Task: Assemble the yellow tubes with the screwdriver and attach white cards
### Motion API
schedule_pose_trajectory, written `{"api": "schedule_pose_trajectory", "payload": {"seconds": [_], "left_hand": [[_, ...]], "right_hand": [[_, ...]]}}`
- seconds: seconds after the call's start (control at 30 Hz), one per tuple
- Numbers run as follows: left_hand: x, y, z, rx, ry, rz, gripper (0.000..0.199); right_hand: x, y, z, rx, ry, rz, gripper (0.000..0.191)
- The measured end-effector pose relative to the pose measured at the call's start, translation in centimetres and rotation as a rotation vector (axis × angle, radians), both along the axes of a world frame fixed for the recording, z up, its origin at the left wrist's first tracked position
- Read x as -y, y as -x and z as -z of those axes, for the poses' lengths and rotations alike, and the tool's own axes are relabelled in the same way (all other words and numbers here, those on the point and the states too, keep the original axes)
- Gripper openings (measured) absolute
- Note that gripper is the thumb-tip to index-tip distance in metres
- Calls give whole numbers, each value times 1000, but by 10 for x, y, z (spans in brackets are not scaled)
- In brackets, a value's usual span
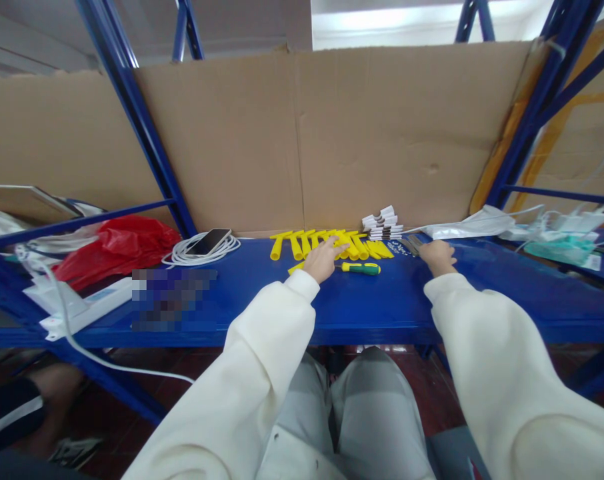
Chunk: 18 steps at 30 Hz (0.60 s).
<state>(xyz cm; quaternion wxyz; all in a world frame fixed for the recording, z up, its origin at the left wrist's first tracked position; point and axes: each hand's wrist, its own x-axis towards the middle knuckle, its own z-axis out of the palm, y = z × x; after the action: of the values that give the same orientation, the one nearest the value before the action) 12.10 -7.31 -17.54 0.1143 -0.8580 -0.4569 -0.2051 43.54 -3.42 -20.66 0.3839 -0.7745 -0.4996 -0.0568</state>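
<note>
My left hand [323, 260] reaches over the front of a row of yellow plastic handles [297, 247], its fingers stretched out and apart. One yellow piece [296, 268] pokes out beside that hand; whether the hand touches it is unclear. A screwdriver with a yellow and green handle [361, 268] lies just right of my left hand. Farther right, my right hand [438, 257] has its fingers bent together at some flat grey metal pieces [413, 244]. What lies between those fingertips is hidden. Small shiny parts, perhaps screws [398, 248], are scattered left of my right hand.
White pieces [382, 223] are stacked against the cardboard back wall [302, 147]. A phone [209, 242] rests on a coiled white cable [182, 253]; a red plastic bag [127, 243] and white power strip [97, 303] lie left. White packaging [472, 223] sits right. Blue posts [147, 127] frame the shelf.
</note>
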Motion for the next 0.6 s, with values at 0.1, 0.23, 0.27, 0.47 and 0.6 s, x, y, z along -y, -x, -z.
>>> {"api": "schedule_pose_trajectory", "payload": {"seconds": [0.1, 0.23, 0.27, 0.47, 0.6], "left_hand": [[2, -1, -1, -6, 12, -17, 64], [2, -1, -1, -16, 10, -16, 63], [1, 0, -1, -17, 4, -8, 63], [-3, 1, 2, -20, -36, 73, 67], [-3, 0, 3, -29, -44, 113, 67]], "right_hand": [[0, 4, -3, -158, 26, 94, 55], [2, 12, -8, -185, 117, 178, 43], [3, 13, -9, -175, 135, 189, 41], [11, 22, -9, -9, 8, 148, 46], [15, 39, -19, 177, -104, -55, 42]]}}
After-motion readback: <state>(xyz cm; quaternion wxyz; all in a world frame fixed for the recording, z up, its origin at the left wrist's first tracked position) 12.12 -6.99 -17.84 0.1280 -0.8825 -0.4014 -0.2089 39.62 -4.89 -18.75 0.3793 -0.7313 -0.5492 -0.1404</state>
